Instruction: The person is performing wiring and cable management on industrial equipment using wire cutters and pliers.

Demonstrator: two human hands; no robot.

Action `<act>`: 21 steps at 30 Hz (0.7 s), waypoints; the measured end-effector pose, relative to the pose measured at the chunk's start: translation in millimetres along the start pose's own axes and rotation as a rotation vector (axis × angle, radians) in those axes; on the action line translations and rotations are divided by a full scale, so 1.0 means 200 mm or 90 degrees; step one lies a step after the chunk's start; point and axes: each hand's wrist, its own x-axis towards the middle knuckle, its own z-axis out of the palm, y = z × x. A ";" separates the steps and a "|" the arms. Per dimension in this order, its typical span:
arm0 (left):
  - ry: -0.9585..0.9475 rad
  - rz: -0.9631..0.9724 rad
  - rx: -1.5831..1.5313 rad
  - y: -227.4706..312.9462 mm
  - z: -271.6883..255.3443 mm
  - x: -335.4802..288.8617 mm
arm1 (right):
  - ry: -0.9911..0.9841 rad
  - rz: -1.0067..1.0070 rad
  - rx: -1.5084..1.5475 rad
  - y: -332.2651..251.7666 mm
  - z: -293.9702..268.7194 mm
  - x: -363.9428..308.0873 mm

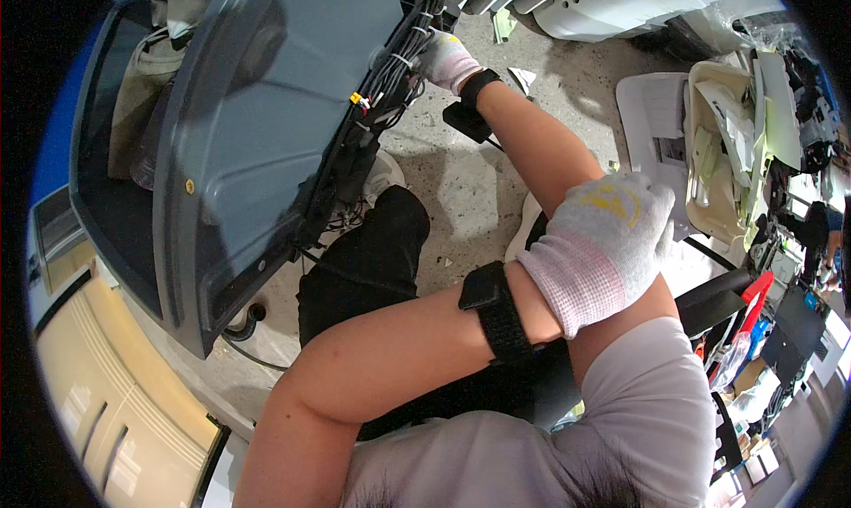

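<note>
My right hand [443, 60], in a light knitted glove, reaches forward to the far end of a wire harness [390, 78]. Its fingers close around the dark cables there, partly hidden by them. The harness runs along the edge of a large grey moulded panel [292, 91], bound with white ties and carrying a small yellow connector [358, 100]. My left hand [612, 233], gloved alike, crosses over my right arm. Its fingers are curled under, so whatever they hold is hidden. Each wrist wears a black strap.
A cream bin [700, 215] with papers and scraps stands at right. Pale curved panels [612, 7] lie at the far side. A beige ribbed panel [124, 375] is at near left. A black cable [253, 359] trails over the concrete floor [461, 189] beneath the grey panel.
</note>
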 end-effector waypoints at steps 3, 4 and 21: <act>-0.017 0.011 -0.019 0.01 0.02 0.02 | 0.022 0.021 0.279 0.14 0.03 0.01; -0.023 0.015 -0.019 0.02 0.02 0.03 | 0.021 0.065 0.495 0.16 0.02 0.02; 0.031 0.041 -0.009 -0.01 0.01 0.04 | -0.015 0.070 0.063 -0.01 -0.16 0.05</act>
